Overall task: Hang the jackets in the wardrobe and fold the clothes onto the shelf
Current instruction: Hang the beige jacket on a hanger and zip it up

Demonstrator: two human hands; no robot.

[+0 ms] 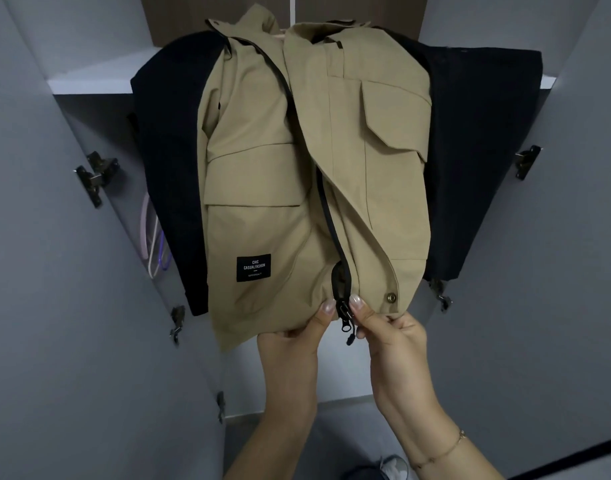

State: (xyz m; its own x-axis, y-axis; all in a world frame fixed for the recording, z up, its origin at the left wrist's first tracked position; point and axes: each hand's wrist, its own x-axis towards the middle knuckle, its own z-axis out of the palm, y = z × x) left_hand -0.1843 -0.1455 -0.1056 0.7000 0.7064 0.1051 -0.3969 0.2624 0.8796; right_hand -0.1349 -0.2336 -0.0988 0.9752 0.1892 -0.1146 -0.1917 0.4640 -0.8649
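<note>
Both hands pinch the bottom hem of the tan jacket (297, 174) at its zipper: the left hand (297, 341) curls its fingers under the left front panel with the thumb on top, and the right hand (390, 337) grips the right panel, thumb and fingertip beside the black zipper slider (343, 311), whose pull tab dangles below the hem.

From the left, the open grey wardrobe door (54, 306) slants inward, carrying dark hinges (96, 176) along its inner edge. Just inside it, a few pale pink and purple hangers (155, 244) show in the narrow gap beside a black garment (165, 150). That gap is the only free room on the left side.

At the middle, the tan jacket hangs in the wardrobe opening, its long axis running from the collar at the top, far from the camera, down to the hem near the hands. Its front faces the camera, zipper open along most of its length, the two panels overlapping. A black label (253, 267) sits low on the left panel, a flap pocket (394, 123) high on the right, a snap button (391, 298) near the hem.

Right of it, more black cloth (484, 168) fills the space up to the right door (574, 271). A white shelf edge (89, 86) crosses behind the collar. Below the hands, floor is open.
</note>
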